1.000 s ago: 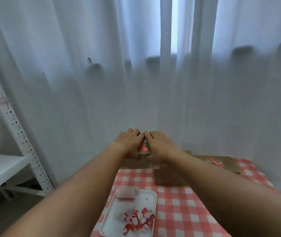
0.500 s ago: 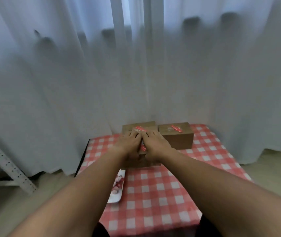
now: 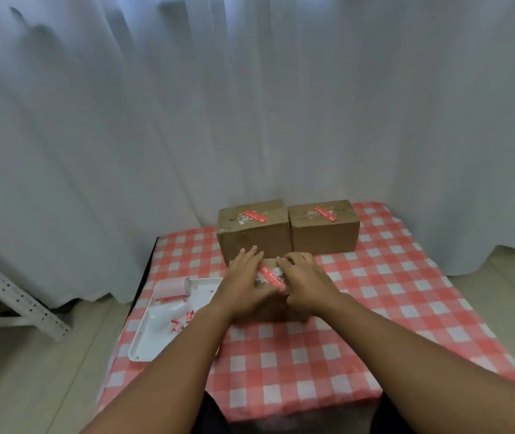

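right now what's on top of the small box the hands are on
On the front box a red sticker lies slanted over a torn whitish patch. The left hand and right hand rest beside it, hiding the remaining top.

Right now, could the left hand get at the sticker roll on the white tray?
Probably yes: the left hand rests on the near box, the tray lies just to its left, and nothing stands between it and the roll.
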